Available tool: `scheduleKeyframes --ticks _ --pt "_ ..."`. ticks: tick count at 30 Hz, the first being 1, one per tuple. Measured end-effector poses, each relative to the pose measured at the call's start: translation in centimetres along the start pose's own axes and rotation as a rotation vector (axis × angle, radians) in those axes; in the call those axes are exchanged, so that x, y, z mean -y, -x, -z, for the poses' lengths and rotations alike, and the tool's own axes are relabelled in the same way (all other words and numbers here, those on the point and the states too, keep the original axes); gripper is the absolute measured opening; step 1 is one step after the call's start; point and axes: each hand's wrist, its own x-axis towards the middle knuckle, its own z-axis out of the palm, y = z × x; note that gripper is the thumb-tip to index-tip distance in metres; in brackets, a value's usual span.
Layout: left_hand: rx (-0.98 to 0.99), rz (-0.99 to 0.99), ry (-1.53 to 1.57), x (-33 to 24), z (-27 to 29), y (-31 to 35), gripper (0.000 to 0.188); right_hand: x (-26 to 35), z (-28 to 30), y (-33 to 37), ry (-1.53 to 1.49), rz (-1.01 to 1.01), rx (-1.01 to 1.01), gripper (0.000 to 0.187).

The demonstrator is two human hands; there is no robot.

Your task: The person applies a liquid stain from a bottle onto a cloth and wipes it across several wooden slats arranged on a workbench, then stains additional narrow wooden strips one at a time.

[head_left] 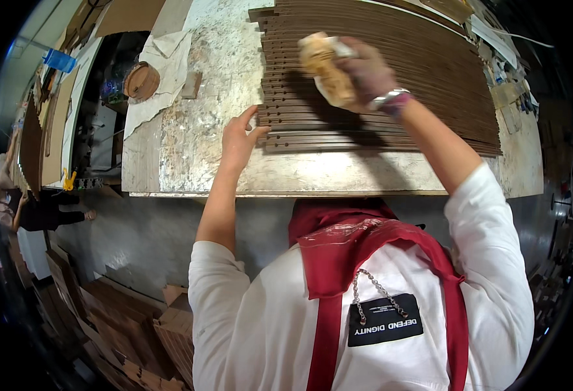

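Note:
Many narrow dark-brown wooden strips (436, 78) lie side by side on the worktable, with small holes near their left ends. My right hand (368, 73) is closed on a crumpled, brown-stained cloth (325, 62) over the strips. A shadow falls beneath it; whether the cloth touches the wood, I cannot tell. At the strips' left ends, near the front, is my left hand (236, 142). Its thumb and forefinger are spread apart, the tips close to the ends of a few strips, and no object shows between them.
The worktable (195, 153) has a stained, pale top. A round wooden container (141, 81) sits on torn paper at left, beside a small block (192, 85). Assorted items (511, 91) crowd the right side. Another person (29, 208) is at far left; wooden panels (120, 309) stand behind me, lower left.

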Motion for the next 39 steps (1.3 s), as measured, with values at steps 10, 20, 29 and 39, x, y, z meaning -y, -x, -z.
scheduleKeyframes --ticks 10,20,29,39 --pt "-0.061 -0.040 0.315 -14.6 2.1 -0.7 0.031 -4.0 19.5 19.3 -0.795 -0.101 -0.235 0.046" --pt "0.976 0.207 0.966 -33.0 -24.5 4.4 0.027 -5.9 27.7 25.9 -0.671 -0.073 -0.420 0.062" --pt "0.410 -0.793 0.365 -45.1 -29.4 1.2 0.019 -11.6 44.4 31.7 0.006 -0.013 -0.678 0.070" --pt "0.810 0.383 1.501 -47.9 -36.7 0.1 0.023 -12.9 45.6 30.1 -0.534 -0.083 -0.496 0.041"
